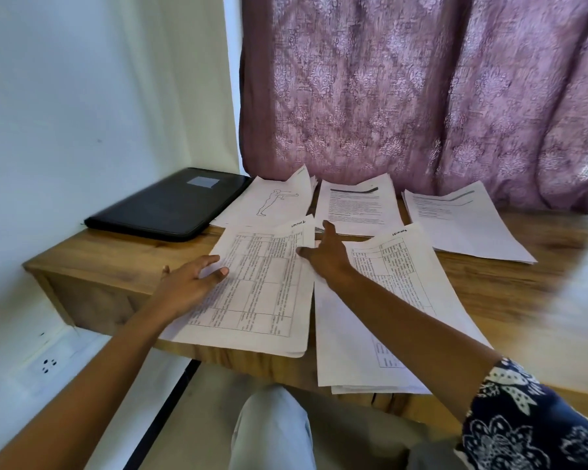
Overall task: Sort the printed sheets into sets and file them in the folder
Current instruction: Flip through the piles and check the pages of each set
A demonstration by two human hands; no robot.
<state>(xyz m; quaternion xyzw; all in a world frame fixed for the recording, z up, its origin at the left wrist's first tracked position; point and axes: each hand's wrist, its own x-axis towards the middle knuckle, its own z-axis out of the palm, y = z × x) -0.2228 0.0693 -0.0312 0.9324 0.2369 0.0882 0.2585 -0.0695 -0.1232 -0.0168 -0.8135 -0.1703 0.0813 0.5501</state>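
A home study corner is suggested — a wooden desk [116,256] set against a white wall [65,113], a patterned mauve curtain [421,96] hung behind, a wall socket [49,365] below.

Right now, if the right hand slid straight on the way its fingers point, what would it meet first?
Probably the middle stack of text sheets, lying just beyond the right hand; behind that hangs the purple curtain. Depth is hard to judge from one view.

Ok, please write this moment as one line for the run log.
left hand: resting on left gridded sheet | right hand: at its raised top corner, grip unclear | folder: closed
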